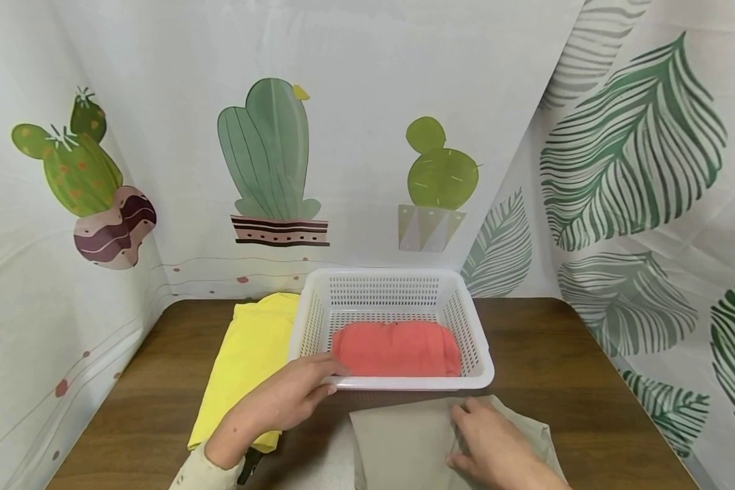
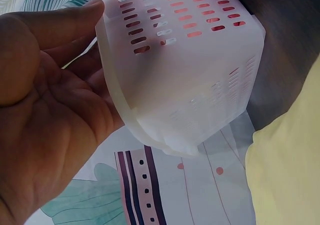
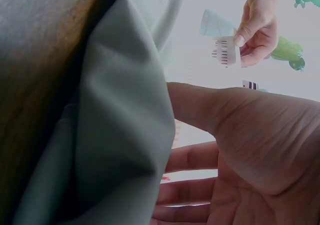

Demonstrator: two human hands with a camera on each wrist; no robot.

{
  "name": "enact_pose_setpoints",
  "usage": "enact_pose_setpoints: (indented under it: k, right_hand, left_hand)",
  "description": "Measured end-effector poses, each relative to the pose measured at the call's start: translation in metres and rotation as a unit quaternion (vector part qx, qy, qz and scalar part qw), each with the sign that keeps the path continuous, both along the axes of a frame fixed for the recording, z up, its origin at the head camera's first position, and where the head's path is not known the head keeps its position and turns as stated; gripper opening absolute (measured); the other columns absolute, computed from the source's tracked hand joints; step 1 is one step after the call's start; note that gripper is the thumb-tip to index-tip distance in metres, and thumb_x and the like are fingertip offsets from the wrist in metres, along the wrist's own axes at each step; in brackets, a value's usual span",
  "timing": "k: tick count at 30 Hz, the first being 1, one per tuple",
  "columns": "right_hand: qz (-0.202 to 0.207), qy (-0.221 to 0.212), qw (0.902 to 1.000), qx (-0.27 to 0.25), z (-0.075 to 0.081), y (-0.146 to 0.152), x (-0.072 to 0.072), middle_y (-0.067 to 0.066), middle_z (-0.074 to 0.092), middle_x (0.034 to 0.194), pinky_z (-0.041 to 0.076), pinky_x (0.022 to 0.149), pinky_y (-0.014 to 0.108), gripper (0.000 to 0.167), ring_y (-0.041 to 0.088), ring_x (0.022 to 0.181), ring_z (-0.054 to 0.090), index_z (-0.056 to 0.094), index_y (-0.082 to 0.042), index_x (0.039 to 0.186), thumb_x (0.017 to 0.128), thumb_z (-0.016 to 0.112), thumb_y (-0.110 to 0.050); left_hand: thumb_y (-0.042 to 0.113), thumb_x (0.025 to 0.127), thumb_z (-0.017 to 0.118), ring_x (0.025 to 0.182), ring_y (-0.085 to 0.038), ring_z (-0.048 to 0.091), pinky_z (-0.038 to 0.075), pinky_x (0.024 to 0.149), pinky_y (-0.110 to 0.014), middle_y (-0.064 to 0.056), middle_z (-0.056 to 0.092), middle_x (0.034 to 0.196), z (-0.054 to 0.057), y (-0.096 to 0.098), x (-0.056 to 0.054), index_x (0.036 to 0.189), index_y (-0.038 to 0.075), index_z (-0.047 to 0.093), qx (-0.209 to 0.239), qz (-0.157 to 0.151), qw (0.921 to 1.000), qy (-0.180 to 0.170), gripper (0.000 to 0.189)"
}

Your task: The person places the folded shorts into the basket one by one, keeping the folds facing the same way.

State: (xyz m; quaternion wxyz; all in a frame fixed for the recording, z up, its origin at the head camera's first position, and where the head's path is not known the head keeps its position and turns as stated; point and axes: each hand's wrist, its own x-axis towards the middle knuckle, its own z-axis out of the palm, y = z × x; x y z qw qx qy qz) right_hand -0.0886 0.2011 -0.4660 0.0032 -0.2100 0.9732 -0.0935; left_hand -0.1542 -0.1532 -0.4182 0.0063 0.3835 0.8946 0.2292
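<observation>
A white plastic basket (image 1: 404, 383) with slotted walls stands on the table, and a folded red cloth (image 1: 398, 348) lies inside it. My left hand (image 1: 297, 389) grips the basket's rim at the near left corner. In the left wrist view the thumb lies at the rim of the basket (image 2: 165, 80), with the fingers partly hidden behind it. In front of the basket is a folded grey-green cloth (image 1: 404, 439). My right hand (image 1: 490, 435) rests on that cloth's right part. The right wrist view shows its fingers fairly straight against the cloth (image 3: 120, 105), their tips hidden.
Left of the basket lies a folded yellow cloth (image 1: 251, 361), close to its wall. A dark object (image 1: 251, 465) shows beside my left wrist. The brown wooden table (image 1: 539, 347) meets printed curtains (image 1: 367, 136) at the back and sides.
</observation>
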Motion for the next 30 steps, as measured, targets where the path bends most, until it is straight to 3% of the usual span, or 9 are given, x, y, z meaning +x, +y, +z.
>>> enact_pose_setpoints:
  k: [13,30]
  right_hand:
    - [0.008,-0.002,0.9999,-0.006,0.001,-0.012,0.000,0.003,0.057,0.090,0.056,0.070,0.041,0.053,0.021,0.074,0.059,0.066,-0.009,0.096,0.066,0.099,-0.037]
    - [0.011,-0.024,0.9995,-0.019,-0.001,-0.026,-0.002,0.006,0.058,0.092,0.057,0.076,0.046,0.055,0.025,0.084,0.060,0.067,-0.006,0.101,0.069,0.098,-0.038]
  left_hand:
    - [0.007,0.103,0.066,0.117,-0.010,0.063,0.053,0.106,-0.036,0.010,0.070,0.121,-0.001,0.000,-0.001,0.124,0.016,0.072,0.001,0.002,1.0000,-0.005,0.024]
    - [0.008,0.103,0.066,0.115,-0.009,0.062,0.053,0.104,-0.035,0.013,0.069,0.119,0.000,0.001,-0.001,0.123,0.017,0.072,-0.001,0.005,0.9999,-0.011,0.022]
